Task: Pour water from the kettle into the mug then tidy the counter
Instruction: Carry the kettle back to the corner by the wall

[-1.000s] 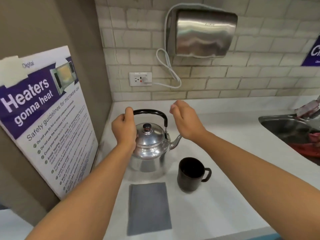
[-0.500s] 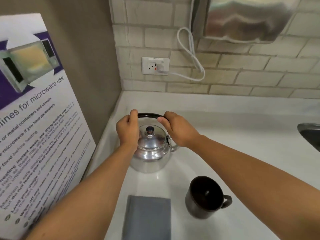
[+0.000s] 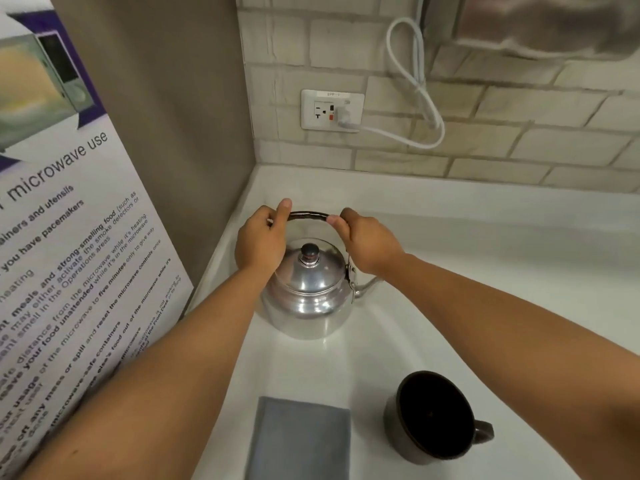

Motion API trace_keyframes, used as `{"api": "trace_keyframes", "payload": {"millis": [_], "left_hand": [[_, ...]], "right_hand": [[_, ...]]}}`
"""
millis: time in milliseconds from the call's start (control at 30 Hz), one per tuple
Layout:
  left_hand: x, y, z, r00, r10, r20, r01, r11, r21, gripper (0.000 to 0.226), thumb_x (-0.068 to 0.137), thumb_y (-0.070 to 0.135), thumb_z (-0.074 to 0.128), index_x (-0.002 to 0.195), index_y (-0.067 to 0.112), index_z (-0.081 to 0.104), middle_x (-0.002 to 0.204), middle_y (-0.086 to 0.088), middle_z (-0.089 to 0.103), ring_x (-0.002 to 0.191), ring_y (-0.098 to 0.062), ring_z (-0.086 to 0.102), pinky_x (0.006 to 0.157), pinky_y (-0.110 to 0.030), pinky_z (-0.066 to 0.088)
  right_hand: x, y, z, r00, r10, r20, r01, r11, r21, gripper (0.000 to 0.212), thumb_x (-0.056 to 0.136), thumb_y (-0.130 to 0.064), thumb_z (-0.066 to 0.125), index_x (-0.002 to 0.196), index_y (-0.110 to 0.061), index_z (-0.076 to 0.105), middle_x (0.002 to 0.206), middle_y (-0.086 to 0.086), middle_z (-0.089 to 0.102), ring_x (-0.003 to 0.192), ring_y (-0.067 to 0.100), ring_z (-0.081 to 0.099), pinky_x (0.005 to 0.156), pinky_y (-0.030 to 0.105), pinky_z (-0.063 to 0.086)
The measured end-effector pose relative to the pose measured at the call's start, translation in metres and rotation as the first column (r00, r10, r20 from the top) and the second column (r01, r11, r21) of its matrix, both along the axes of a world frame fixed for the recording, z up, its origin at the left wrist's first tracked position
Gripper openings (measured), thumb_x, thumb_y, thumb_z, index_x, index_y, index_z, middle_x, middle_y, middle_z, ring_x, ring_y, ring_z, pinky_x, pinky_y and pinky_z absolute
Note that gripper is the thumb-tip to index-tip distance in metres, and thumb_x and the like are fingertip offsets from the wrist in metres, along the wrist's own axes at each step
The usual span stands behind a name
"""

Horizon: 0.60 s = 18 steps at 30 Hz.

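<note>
Head view, left to right: purple-and-white microwave safety poster [image 3: 69, 237] leaning against the wall. Left hand [image 3: 259, 244] curled around the left end of the black arched handle [image 3: 308, 216], right hand [image 3: 369, 242] closed on its right end. Shiny round metal kettle [image 3: 308, 292] upright on the white counter [image 3: 485, 254] in the corner, spout pointing right. Nearer, flat grey folded cloth [image 3: 301, 441]; just right of it, dark ceramic mug [image 3: 433, 417], apparently empty. Likely step: gripping before the lift. Next: raising, carrying over the mug, tilting spout-down slowly.

both hands [image 3: 263, 242] gripping kettle [image 3: 308, 292] handle, apparently
</note>
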<state>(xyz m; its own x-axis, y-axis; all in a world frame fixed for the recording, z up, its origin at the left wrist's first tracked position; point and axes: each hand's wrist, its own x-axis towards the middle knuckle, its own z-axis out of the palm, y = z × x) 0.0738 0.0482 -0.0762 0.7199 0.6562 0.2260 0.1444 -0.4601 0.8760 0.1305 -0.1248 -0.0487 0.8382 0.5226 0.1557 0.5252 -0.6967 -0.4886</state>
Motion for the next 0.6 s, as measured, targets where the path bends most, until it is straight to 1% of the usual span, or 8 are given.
{"api": "trace_keyframes", "payload": {"millis": [67,167,267,333,433,533,600], "left_hand": [[0.005,0.004,-0.003,0.998,-0.018,-0.058,0.021,0.998,0.053,0.048,0.092,0.059,0.049,0.064,0.021,0.052,0.063,0.006,0.055,0.069,-0.023,0.055,0.062,-0.031,0.039],[0.01,0.004,-0.009,0.995,0.008,-0.1,0.001,0.997,0.083,0.051,0.091,0.057,0.053,0.057,0.019,0.049,0.057,0.004,0.052,0.063,-0.024,0.053,0.058,-0.03,0.038],[0.013,0.006,-0.011,0.988,0.032,-0.151,-0.016,0.995,0.101,0.052,0.09,0.057,0.055,0.057,0.018,0.053,0.056,0.003,0.054,0.059,-0.022,0.053,0.055,-0.029,0.035],[0.014,0.007,-0.011,0.976,0.039,-0.213,-0.015,0.993,0.114,0.052,0.09,0.058,0.055,0.057,0.017,0.055,0.056,0.002,0.056,0.058,-0.023,0.054,0.054,-0.029,0.036],[0.016,0.009,-0.01,0.959,0.042,-0.282,-0.01,0.994,0.112,0.055,0.089,0.059,0.055,0.055,0.017,0.054,0.056,-0.001,0.057,0.062,-0.027,0.057,0.056,-0.029,0.039],[0.015,0.009,-0.007,0.947,0.027,-0.32,0.002,0.996,0.088,0.056,0.089,0.06,0.054,0.055,0.016,0.054,0.058,-0.001,0.058,0.066,-0.029,0.059,0.059,-0.03,0.039],[0.012,0.007,-0.002,0.934,0.027,-0.356,0.004,0.996,0.087,0.057,0.09,0.061,0.052,0.055,0.015,0.053,0.061,-0.004,0.06,0.068,-0.031,0.06,0.06,-0.03,0.04]], "right_hand": [[0.005,0.002,-0.004,1.0,0.005,-0.009,-0.005,1.0,-0.013,0.042,0.098,-0.049,0.025,0.097,-0.014,0.047,0.069,0.007,0.059,0.068,0.031,0.058,0.061,0.04,0.047],[0.011,0.003,-0.009,0.998,-0.001,-0.056,0.0,1.0,-0.025,0.042,0.098,-0.048,0.028,0.099,-0.014,0.052,0.071,0.005,0.058,0.073,0.03,0.058,0.063,0.038,0.045],[0.017,0.004,-0.014,0.992,-0.009,-0.123,0.005,0.999,-0.031,0.042,0.097,-0.048,0.032,0.095,-0.014,0.056,0.072,0.005,0.058,0.075,0.028,0.057,0.064,0.036,0.044],[0.019,0.005,-0.017,0.984,-0.009,-0.18,0.009,1.0,-0.001,0.04,0.097,-0.046,0.036,0.088,-0.014,0.058,0.067,0.003,0.056,0.074,0.027,0.056,0.063,0.035,0.042],[0.022,0.005,-0.02,0.972,-0.021,-0.233,0.032,0.999,0.043,0.04,0.094,-0.047,0.041,0.077,-0.016,0.059,0.059,0.0,0.053,0.066,0.023,0.054,0.06,0.033,0.04],[0.021,0.005,-0.019,0.966,-0.049,-0.254,0.066,0.996,0.059,0.043,0.093,-0.049,0.044,0.078,-0.014,0.063,0.057,-0.001,0.053,0.064,0.021,0.055,0.058,0.032,0.039],[0.02,0.006,-0.018,0.959,-0.072,-0.273,0.083,0.996,0.027,0.047,0.093,-0.05,0.043,0.08,-0.01,0.063,0.057,0.0,0.053,0.066,0.022,0.055,0.058,0.032,0.039]]}}
